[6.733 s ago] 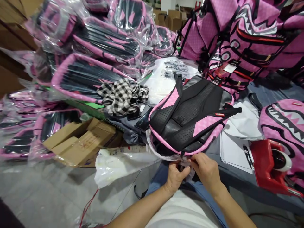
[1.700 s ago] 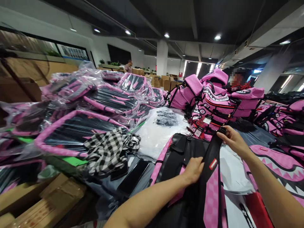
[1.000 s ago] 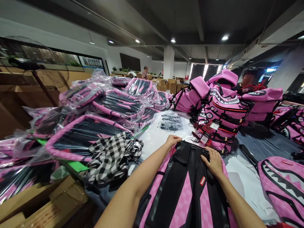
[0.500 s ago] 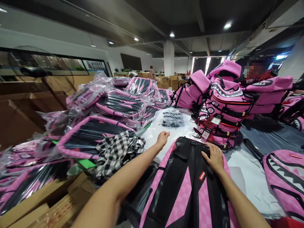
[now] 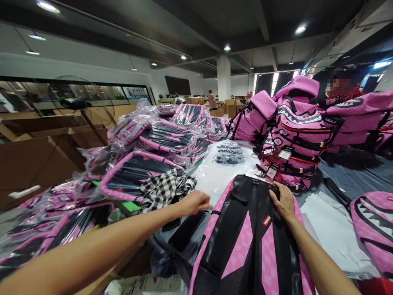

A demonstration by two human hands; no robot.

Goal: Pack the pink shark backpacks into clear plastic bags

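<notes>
A pink and black backpack [image 5: 239,262] lies in front of me with its back panel and shoulder straps up. My right hand [image 5: 283,201] grips its upper right corner, thumb on the panel and fingers toward the edge. To the left of the backpack my left hand [image 5: 196,203] is closed in a pinch, apart from it; whatever it holds, if anything, cannot be made out. Beyond the hands lies a clear plastic bag [image 5: 211,172] with dark print over white. A black-and-white checked cloth [image 5: 162,190] is left of my left hand.
Plastic-wrapped backpacks [image 5: 167,137] are heaped at the left, beside cardboard boxes [image 5: 43,164]. Stacked pink backpacks [image 5: 301,135] with hang tags stand at the back right. White sheets [image 5: 331,233] and another shark-mouth backpack [image 5: 374,225] lie right. A person [image 5: 211,100] stands far off.
My left hand has moved down and toward me, still closed, passing left of the backpack. My right hand keeps its place on the backpack's corner. The view has turned slightly left.
</notes>
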